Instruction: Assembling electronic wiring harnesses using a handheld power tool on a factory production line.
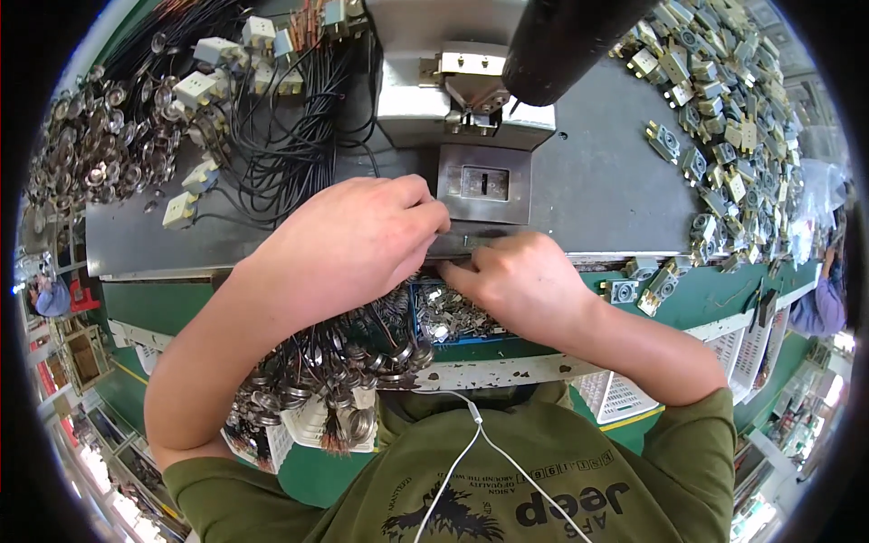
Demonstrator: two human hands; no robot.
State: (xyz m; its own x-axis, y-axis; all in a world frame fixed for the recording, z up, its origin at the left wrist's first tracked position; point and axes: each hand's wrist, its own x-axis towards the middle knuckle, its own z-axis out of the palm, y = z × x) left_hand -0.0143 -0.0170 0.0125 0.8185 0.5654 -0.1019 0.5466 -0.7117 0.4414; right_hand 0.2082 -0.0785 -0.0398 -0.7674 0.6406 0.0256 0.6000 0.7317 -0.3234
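Observation:
My left hand (376, 231) is at the front edge of the steel work plate (597, 213), fingers curled together and pointing down. Close to its right, my right hand (525, 281) is closed in a pinch at the same edge. Whatever sits between the fingertips of either hand is hidden. Just beyond them lies a square metal die block (513, 195) with a slotted recess. Below the hands, a blue tray (466, 342) holds small shiny metal pieces. Beside it hangs a bunch of black wires with round metal caps (299, 380).
A press head (475, 90) stands over the die block, with a thick black cylinder (570, 45) beside it. Black cables (312, 136) with pale square plugs (195, 89) lie left, near piled round metal parts (109, 145). Grey square housings (724, 136) heap up at right.

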